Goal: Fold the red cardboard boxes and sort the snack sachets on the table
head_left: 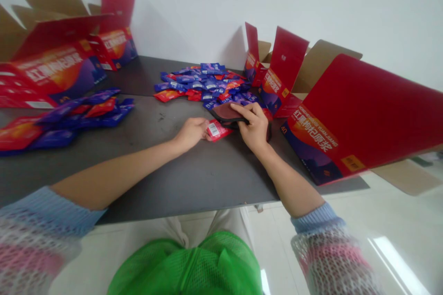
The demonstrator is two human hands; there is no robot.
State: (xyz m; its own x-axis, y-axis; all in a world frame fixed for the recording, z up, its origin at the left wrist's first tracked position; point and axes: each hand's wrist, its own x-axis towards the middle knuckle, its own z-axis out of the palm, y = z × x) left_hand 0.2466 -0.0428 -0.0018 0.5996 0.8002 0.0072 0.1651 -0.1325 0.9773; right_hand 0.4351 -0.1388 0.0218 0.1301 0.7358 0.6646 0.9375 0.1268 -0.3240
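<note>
Between the fingertips of my left hand (191, 134) is the end of a red sachet (215, 129) with a white barcode label, held low over the table. My right hand (255, 128) is closed around a flat brown object with black edging (226, 111), whose exact kind I cannot make out. This brown object overlaps the right end of the sachet. Just beyond both hands lies a heap of blue-purple and red sachets (197, 84) on the dark grey table (194, 179).
More sachets (93, 113) form a blurred pile at the left. Open red cartons with raised flaps stand at the right, the nearest being a large carton (346, 124), and others at the left, including a carton (58, 71). A white wall (194, 14) backs the table.
</note>
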